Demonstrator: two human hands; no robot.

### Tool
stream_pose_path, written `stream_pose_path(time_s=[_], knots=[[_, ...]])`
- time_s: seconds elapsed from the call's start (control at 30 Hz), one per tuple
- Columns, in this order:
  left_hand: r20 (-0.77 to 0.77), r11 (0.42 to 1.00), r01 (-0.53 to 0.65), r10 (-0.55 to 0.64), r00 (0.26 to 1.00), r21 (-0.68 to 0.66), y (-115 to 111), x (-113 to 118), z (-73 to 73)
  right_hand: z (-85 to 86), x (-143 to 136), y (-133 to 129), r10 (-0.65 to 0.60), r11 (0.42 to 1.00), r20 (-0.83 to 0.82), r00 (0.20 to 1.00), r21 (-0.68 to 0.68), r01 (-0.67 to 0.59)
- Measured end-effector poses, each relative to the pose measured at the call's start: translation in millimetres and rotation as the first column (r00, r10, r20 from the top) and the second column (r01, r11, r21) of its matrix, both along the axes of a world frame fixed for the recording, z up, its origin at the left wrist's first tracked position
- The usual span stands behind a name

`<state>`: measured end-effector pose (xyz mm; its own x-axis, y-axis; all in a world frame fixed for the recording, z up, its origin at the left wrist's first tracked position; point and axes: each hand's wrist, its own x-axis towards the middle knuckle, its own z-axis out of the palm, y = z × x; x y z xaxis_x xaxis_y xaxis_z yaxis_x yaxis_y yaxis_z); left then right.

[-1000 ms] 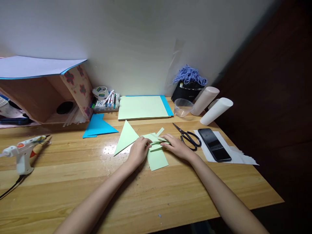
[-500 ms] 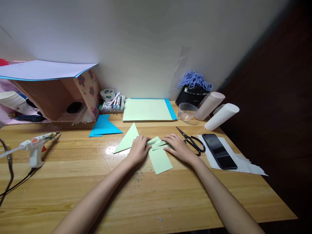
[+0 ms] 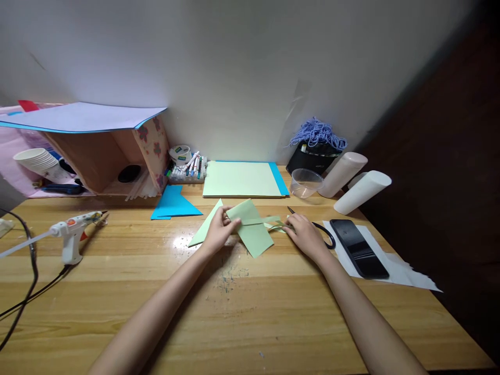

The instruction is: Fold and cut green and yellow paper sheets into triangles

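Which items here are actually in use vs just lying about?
In use:
left hand gripping green paper piece
right hand on green paper strips

Lying about:
scissors
phone
glue gun
blue paper scrap
plastic cup

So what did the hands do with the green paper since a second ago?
The left hand has lifted the green paper piece off the table, pinching its edge. The right hand has slid to the right, onto the thin green strips beside the scissors. The green triangle, phone and glue gun lie as before.
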<state>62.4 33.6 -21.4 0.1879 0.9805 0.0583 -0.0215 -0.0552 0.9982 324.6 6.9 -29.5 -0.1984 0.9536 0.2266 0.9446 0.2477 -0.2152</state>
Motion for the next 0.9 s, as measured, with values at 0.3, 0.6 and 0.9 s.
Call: stream_pose_path(time_s=[0.3, 0.6, 0.9], knots=[[0.046, 0.983, -0.185, 0.185, 0.982, -0.009, 17.7, -24.6, 18.5, -3.5, -9.5, -0.2, -0.046, 0.984, -0.17, 0.984, 0.161, 0.074], [0.216, 0.897, -0.418, 0.384, 0.898, 0.142, 16.7, -30.1, 40.0, 14.2, -35.7, -13.5, 0.086, 0.987, -0.365, 0.927, 0.159, -0.03], [0.118, 0.995, -0.047, 0.037, 0.992, 0.09, -14.5, -4.7, 57.3, 29.7, -87.5, -46.9, -0.077, 0.895, -0.923, 0.378, -0.231, -0.382]])
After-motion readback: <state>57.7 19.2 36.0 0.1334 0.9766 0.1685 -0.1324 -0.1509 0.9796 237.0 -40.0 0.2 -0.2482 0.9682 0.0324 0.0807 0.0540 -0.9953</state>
